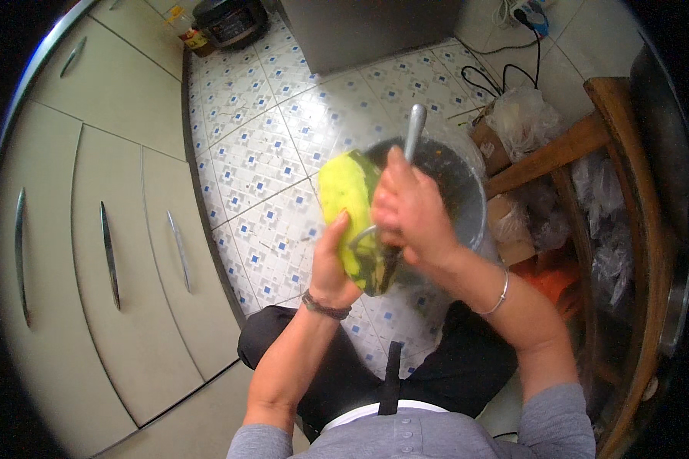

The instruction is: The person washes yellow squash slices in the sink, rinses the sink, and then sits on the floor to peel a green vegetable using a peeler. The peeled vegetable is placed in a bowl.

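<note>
A large green-skinned gourd or squash is tilted in front of me, with much of its surface peeled to bright yellow-green. My left hand supports it from the left and below, thumb on the peeled side. In my right hand is a metal peeler; its silver handle sticks up past my thumb. The peeler's curved end lies against the lower part of the gourd. Dark green skin remains on the gourd's right side, partly hidden by my right hand, which is blurred.
Beneath my hands stands a dark bin lined with clear plastic. A wooden chair-like frame, plastic bags and a black cable are at right. Cream cabinets line the left. A black appliance and a bottle stand farther back.
</note>
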The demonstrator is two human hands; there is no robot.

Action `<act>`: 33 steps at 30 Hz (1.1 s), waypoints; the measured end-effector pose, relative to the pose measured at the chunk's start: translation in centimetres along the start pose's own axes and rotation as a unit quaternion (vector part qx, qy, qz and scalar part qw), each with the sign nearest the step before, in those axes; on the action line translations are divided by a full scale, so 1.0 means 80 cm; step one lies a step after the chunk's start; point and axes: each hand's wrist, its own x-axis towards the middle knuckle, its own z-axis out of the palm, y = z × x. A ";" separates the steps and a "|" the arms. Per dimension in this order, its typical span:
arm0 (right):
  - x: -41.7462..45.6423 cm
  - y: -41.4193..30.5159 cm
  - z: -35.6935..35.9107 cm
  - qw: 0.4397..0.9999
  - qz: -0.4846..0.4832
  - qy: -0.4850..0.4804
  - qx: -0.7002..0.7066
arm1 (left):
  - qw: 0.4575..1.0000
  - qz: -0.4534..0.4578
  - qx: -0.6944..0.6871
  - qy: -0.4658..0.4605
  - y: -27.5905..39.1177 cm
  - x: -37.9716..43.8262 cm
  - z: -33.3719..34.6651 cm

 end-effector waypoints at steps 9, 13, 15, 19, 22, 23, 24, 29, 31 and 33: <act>0.010 -0.003 -0.004 0.998 0.002 0.033 0.045 | 0.995 -0.078 -0.016 -0.067 -0.003 -0.003 -0.001; 0.007 -0.004 -0.008 0.999 -0.007 0.039 0.033 | 0.992 -0.094 0.005 -0.083 -0.002 -0.005 0.008; 0.011 -0.003 -0.011 0.999 -0.006 0.032 0.029 | 0.991 -0.091 0.021 -0.093 -0.005 -0.002 -0.002; 0.018 0.000 -0.017 0.999 -0.024 0.041 0.020 | 0.992 -0.095 0.026 -0.084 -0.009 0.002 -0.006; 0.023 -0.001 -0.019 0.997 -0.053 0.049 0.008 | 0.990 -0.092 0.026 -0.099 -0.006 0.003 -0.002; 0.028 -0.005 -0.024 0.994 -0.077 0.075 0.007 | 0.991 -0.099 0.031 -0.089 -0.006 0.001 -0.002; 0.035 -0.016 -0.033 0.989 -0.103 0.103 0.006 | 0.990 -0.108 0.036 -0.082 -0.006 -0.003 0.000; 0.074 -0.032 -0.098 0.972 -0.192 0.136 -0.011 | 0.982 -0.162 0.028 -0.092 -0.019 -0.012 -0.008; 0.072 -0.039 -0.098 0.967 -0.193 0.160 -0.048 | 0.987 -0.140 0.013 -0.078 -0.010 -0.010 -0.001; 0.067 -0.042 -0.090 0.963 -0.190 0.168 -0.088 | 0.992 -0.108 0.008 -0.066 -0.002 -0.007 -0.005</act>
